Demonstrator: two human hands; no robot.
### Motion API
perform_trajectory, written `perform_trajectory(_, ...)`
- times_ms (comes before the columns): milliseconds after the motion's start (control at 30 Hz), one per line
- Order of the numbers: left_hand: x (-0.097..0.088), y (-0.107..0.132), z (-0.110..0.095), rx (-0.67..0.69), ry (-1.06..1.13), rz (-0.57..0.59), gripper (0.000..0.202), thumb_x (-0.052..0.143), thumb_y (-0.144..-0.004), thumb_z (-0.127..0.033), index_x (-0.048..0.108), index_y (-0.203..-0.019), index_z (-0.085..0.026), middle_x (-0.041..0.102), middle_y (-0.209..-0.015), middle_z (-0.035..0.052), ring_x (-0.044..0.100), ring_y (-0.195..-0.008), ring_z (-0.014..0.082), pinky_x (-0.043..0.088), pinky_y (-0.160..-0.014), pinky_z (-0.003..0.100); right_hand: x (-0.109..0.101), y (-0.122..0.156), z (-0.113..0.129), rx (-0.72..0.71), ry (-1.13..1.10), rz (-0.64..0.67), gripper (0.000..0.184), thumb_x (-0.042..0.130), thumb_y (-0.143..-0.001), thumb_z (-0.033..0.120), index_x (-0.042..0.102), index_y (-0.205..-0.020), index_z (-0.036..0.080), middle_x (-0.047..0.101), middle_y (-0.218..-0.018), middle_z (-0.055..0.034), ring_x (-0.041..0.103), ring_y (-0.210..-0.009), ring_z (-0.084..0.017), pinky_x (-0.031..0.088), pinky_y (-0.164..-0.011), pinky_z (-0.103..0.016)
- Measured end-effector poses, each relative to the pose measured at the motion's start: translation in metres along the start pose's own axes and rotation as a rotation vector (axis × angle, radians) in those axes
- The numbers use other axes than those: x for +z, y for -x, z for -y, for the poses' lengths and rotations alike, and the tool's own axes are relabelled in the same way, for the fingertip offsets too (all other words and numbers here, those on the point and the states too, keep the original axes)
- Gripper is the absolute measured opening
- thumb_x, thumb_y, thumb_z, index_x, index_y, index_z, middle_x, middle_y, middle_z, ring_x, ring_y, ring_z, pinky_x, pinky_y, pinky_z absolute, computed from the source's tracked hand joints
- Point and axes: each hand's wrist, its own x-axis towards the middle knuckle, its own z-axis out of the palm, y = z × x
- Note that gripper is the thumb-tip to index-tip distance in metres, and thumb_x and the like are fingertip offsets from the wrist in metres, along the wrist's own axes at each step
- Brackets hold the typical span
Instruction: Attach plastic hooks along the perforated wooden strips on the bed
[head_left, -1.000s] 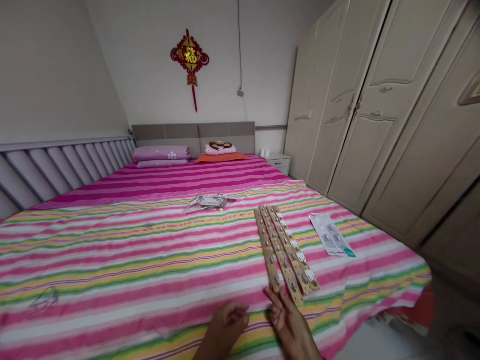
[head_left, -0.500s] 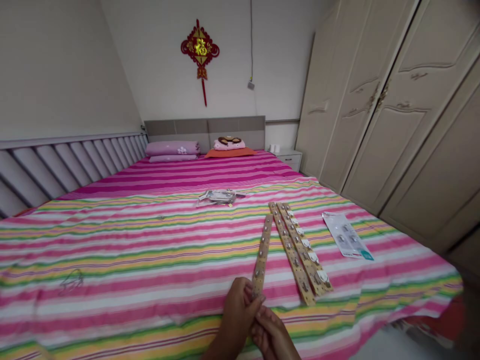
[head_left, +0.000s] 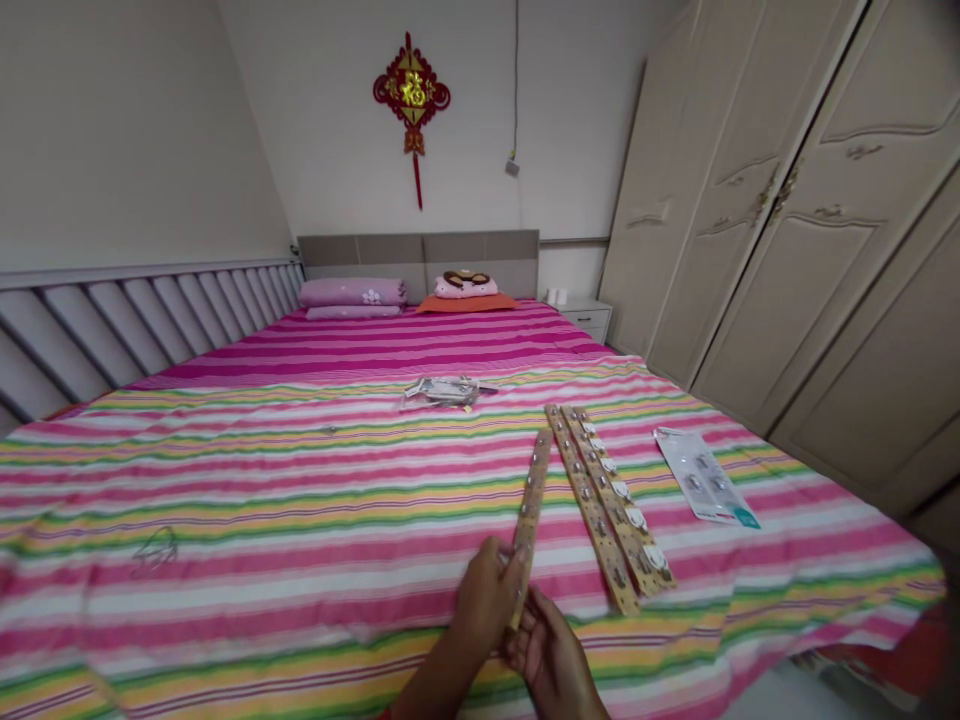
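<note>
A narrow tan strip (head_left: pixel 534 490) with a row of small shiny metal pieces lies lengthwise in front of me, its near end raised at my hands. My left hand (head_left: pixel 486 592) grips this strip near its lower end, thumb on top. Just beneath, my right hand (head_left: pixel 553 655) is beside the strip's end with its fingers loosely curled and thumb apart; nothing shows in it. To the right lie two longer strips side by side: a tan strip (head_left: pixel 591 500) with metal pieces, and another strip (head_left: pixel 626 520) with metal pieces and white round parts along its edge.
A clear blister pack (head_left: pixel 705 475) lies at the right on the striped bedsheet (head_left: pixel 300 570). Farther back rests a plastic bag of metal parts (head_left: pixel 442 392). A thin wire loop (head_left: pixel 156 548) is at the left. Pillows (head_left: pixel 352 292) stand against the headboard; a wardrobe (head_left: pixel 750 250) borders the right.
My left hand has slid farther up the strip, baring its near end. My right hand has loosened, its thumb now apart from its fingers. The view has shifted slightly left.
</note>
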Motion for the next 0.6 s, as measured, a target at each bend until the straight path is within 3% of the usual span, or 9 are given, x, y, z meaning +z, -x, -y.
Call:
perform_trajectory(133,-0.003,-0.011,-0.005,-0.008,-0.181,-0.008,0.033,0.041,-0.083,-0.053,0.049,-0.077,-0.021,0.058,-0.063,0.0003,0.053,-0.056,0.0155,0.031,-0.053,0.025,0.005,-0.011,-0.005,-0.110,0.122,-0.113,0.041,0.070,-0.064,0.056,0.056,-0.064,0.017,0.049,-0.041,0.0075,0.036,-0.031,-0.005,0.026,-0.033,-0.018)
perform_trajectory(267,-0.004,-0.019,0.002,0.036,-0.261,0.001,0.030,0.035,-0.086,-0.044,0.044,-0.069,-0.021,0.055,-0.067,0.0009,0.050,-0.063,0.0158,0.030,-0.056,0.026,0.003,-0.019,-0.011,-0.230,0.303,-0.159,0.050,0.058,-0.069,0.067,0.052,-0.059,0.019,0.044,-0.038,0.0074,0.033,-0.030,-0.006,0.021,-0.031,-0.019)
perform_trajectory(367,-0.003,-0.024,0.009,0.069,-0.191,0.027,0.028,0.035,-0.087,-0.039,0.041,-0.066,-0.022,0.050,-0.065,-0.0006,0.047,-0.063,0.0148,0.031,-0.057,0.026,-0.002,-0.023,-0.013,-0.321,0.419,-0.182,0.049,0.057,-0.070,0.068,0.059,-0.067,0.020,0.055,-0.045,0.0037,0.046,-0.037,-0.011,0.030,-0.033,-0.022)
perform_trajectory(467,-0.006,-0.024,0.011,0.086,-0.131,0.028,0.025,0.036,-0.086,-0.036,0.040,-0.066,-0.021,0.049,-0.066,-0.0009,0.046,-0.064,0.0143,0.033,-0.059,0.026,-0.004,-0.027,-0.010,-0.403,0.544,-0.209,0.051,0.057,-0.070,0.067,0.065,-0.086,0.020,0.068,-0.066,-0.0024,0.062,-0.058,-0.018,0.045,-0.046,-0.026)
perform_trajectory(600,-0.017,-0.015,0.008,0.076,-0.116,0.020,0.022,0.039,-0.085,-0.035,0.044,-0.069,-0.021,0.051,-0.069,-0.0003,0.047,-0.067,0.0147,0.034,-0.061,0.026,-0.001,-0.027,-0.006,-0.473,0.732,-0.228,0.054,0.059,-0.068,0.068,0.068,-0.089,0.019,0.072,-0.087,-0.0075,0.065,-0.085,-0.025,0.053,-0.067,-0.031)
